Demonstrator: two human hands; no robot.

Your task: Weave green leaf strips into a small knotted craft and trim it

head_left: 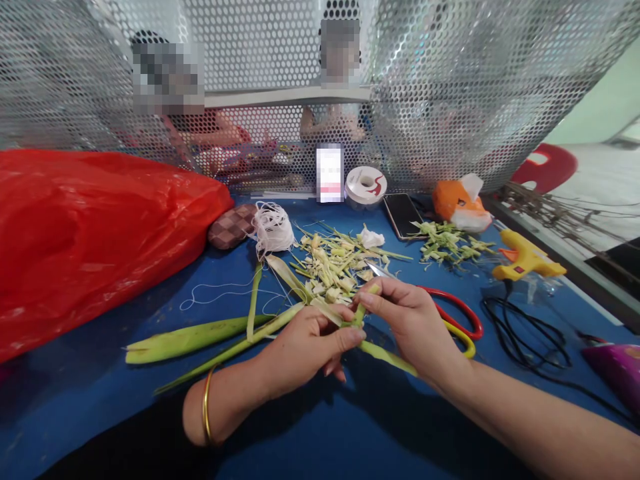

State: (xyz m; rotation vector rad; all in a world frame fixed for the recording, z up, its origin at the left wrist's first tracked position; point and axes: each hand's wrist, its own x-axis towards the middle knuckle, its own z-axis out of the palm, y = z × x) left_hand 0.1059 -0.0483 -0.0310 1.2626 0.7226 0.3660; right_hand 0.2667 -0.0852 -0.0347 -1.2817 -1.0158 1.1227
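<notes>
Over the blue table, both hands meet on a green leaf strip point(387, 358), folded where the fingers pinch it; one end trails down to the right. My left hand point(303, 343), with a gold bangle at the wrist, grips the fold between thumb and fingers. My right hand point(413, 320) pinches the strip's upper end. Just behind the hands lies a heap of cut leaf pieces point(327, 260). Scissors with red and yellow handles point(467, 320) lie partly hidden by my right hand. To the left are a broad green leaf point(195, 339) and longer leaf strips point(225, 360).
A red plastic bag point(100, 233) fills the left side. White string point(274, 229), a ribbon spool point(367, 187), a lit phone point(330, 173) and a dark phone point(404, 217) stand behind. A yellow glue gun point(527, 260) with black cord lies right. People sit beyond the perforated screen point(260, 47).
</notes>
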